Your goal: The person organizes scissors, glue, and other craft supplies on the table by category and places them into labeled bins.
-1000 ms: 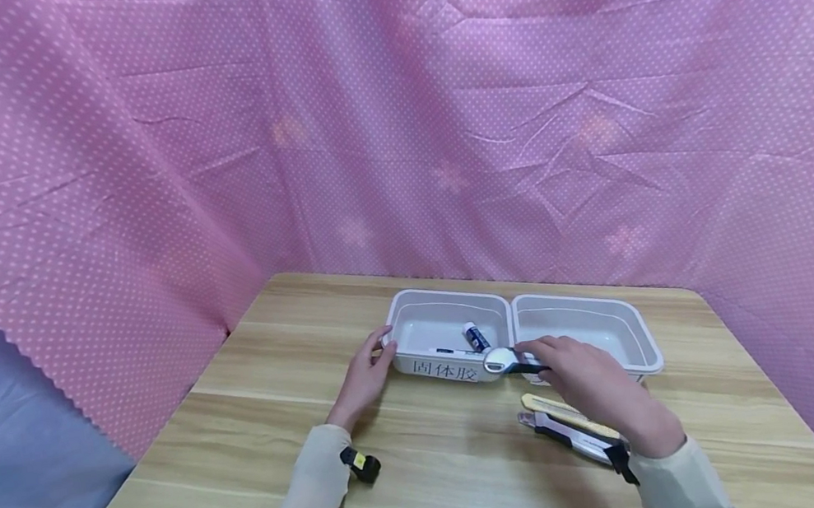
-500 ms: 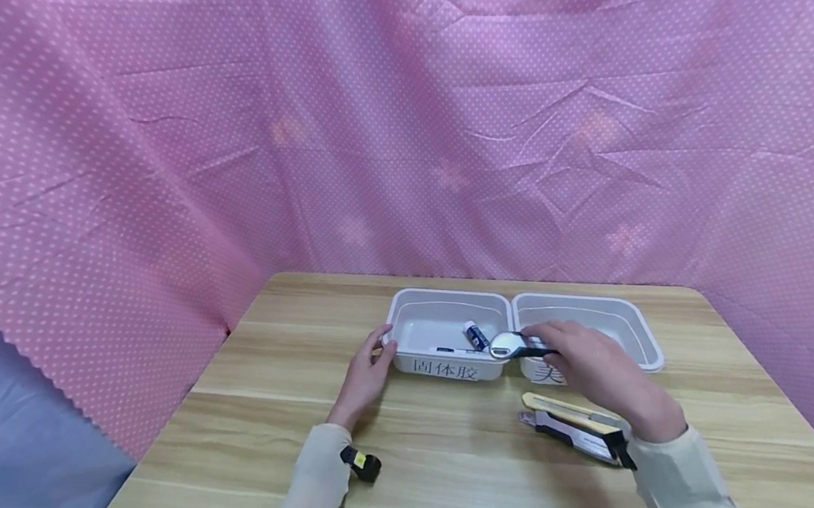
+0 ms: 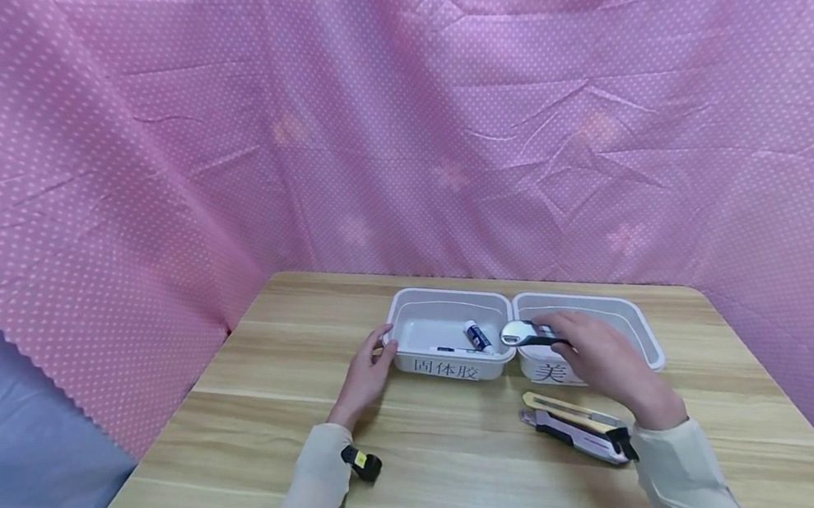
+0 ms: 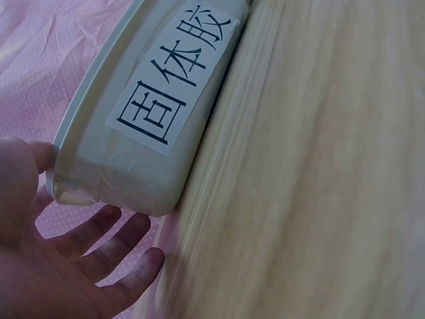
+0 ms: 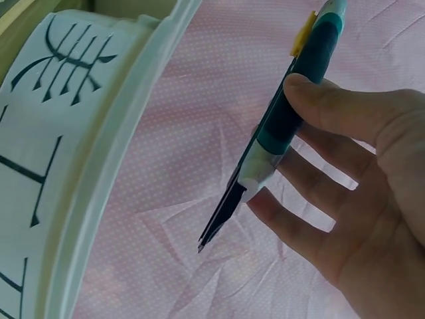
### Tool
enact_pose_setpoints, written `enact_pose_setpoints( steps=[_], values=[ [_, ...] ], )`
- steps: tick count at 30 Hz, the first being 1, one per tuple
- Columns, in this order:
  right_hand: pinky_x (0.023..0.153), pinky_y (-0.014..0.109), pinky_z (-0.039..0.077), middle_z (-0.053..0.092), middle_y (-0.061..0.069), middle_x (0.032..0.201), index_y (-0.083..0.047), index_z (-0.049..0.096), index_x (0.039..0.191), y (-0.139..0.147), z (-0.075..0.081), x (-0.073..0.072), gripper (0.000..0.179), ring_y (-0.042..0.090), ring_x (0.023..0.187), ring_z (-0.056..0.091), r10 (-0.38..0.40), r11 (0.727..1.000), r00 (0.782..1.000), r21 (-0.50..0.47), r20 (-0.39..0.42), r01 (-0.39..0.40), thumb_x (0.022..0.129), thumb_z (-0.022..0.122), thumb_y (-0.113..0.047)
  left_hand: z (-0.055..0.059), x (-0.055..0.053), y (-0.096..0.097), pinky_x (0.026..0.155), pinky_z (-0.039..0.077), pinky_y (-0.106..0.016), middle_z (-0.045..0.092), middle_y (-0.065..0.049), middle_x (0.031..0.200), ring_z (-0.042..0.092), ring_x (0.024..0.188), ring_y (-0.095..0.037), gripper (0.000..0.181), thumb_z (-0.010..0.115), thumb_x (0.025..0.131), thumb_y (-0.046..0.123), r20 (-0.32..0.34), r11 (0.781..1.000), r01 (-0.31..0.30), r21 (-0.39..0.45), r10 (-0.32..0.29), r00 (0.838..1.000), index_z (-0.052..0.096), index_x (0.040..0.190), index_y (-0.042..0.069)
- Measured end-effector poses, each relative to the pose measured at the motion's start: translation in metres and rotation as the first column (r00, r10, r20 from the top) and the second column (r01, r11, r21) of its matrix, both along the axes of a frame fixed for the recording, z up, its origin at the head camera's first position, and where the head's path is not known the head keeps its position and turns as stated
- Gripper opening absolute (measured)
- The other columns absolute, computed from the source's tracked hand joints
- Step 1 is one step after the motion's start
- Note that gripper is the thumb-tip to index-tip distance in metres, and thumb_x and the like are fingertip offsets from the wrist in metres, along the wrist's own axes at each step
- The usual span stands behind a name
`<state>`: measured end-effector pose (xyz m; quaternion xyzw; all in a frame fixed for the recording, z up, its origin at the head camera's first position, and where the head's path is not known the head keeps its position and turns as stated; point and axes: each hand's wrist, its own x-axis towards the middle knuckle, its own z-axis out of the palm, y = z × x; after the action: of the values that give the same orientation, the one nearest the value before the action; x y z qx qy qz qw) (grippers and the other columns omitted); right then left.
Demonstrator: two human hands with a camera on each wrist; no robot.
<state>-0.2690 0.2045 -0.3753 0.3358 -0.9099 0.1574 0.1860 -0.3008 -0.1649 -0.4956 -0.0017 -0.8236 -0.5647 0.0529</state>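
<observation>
My right hand (image 3: 599, 350) holds a utility knife (image 3: 527, 333) over the near left corner of the right white bin (image 3: 641, 320). In the right wrist view, thumb and fingers pinch its dark green grip (image 5: 309, 66), with the thin dark tip angled down. My left hand (image 3: 364, 378) is at the left end of the left white bin (image 3: 448, 293); thumb and index finger pinch its rim, the other fingers spread below. A blue glue stick (image 3: 476, 335) with a white cap lies inside that bin, beside a thin white pen-like item (image 3: 454, 351).
Two more utility knives lie near the right wrist: a yellow one (image 3: 565, 409) and a pinkish-grey one (image 3: 575, 440). Labels with characters front both bins, such as the left bin's label (image 4: 172, 76). Pink dotted cloth (image 3: 393, 123) hangs behind the wooden table (image 3: 431, 483).
My right hand has moved rightward and slightly up with the utility knife, from the left bin's near right corner to over the right bin. The left hand has stayed put.
</observation>
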Motion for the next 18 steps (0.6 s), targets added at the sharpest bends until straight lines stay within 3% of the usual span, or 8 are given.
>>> enact_pose_setpoints(
  steps=[12, 18],
  values=[
    [0.088, 0.055, 0.057, 0.072, 0.015, 0.119, -0.006, 0.064, 0.129, 0.013, -0.007, -0.009, 0.043, 0.036, 0.107, 0.068, -0.04, 0.999, 0.999, -0.034, 0.007, 0.04, 0.089, 0.072, 0.007, 0.001, 0.002, 0.001, 0.107, 0.05, -0.051, 0.054, -0.016, 0.145, 0.062, 0.121, -0.033, 0.051, 0.051, 0.106, 0.046, -0.008, 1.0, 0.003, 0.002, -0.003, 1.0, 0.044, 0.155, 0.029],
    [0.093, 0.057, 0.055, 0.069, 0.016, 0.124, -0.006, 0.063, 0.131, 0.02, -0.013, -0.014, 0.042, 0.038, 0.114, 0.065, -0.063, 0.996, 0.996, -0.057, 0.058, 0.066, 0.092, 0.069, 0.006, 0.001, 0.001, 0.001, 0.106, 0.051, -0.051, 0.055, -0.017, 0.144, 0.063, 0.12, -0.033, 0.051, 0.051, 0.106, 0.045, -0.014, 1.0, 0.008, 0.003, -0.008, 1.0, 0.044, 0.154, 0.028]
  ],
)
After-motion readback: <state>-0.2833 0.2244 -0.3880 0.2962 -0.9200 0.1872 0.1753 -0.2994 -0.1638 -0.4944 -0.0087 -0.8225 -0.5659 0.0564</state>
